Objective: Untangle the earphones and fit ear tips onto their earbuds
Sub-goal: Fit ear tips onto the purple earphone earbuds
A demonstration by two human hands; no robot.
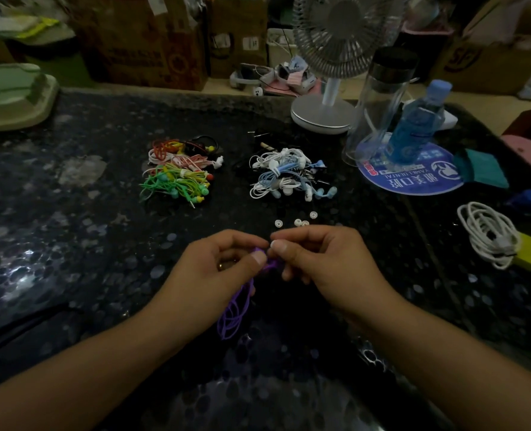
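Step in hand, judged: seating an ear tip on a purple earbud, near centre above the counter (71, 213).
Left hand (226, 265): grip pinched on the purple earphones (236, 309) at the bud end; cable loops hanging below toward the near edge.
Right hand (314, 259): grip pressed together at the fingertips (278, 244) against the bud; tip itself too small to confirm.
Advice: bud held steady, tip pushed on square, rolled until seated all round.
Spare white ear tips (298, 221): loose, just beyond the hands.
Coloured earphone pile (180, 172): far left. White and blue pile (289, 175): far right.
Containers: clear flask (379, 104), dark lid, contents not discernible; blue bottle (419, 126), capped, blue liquid.
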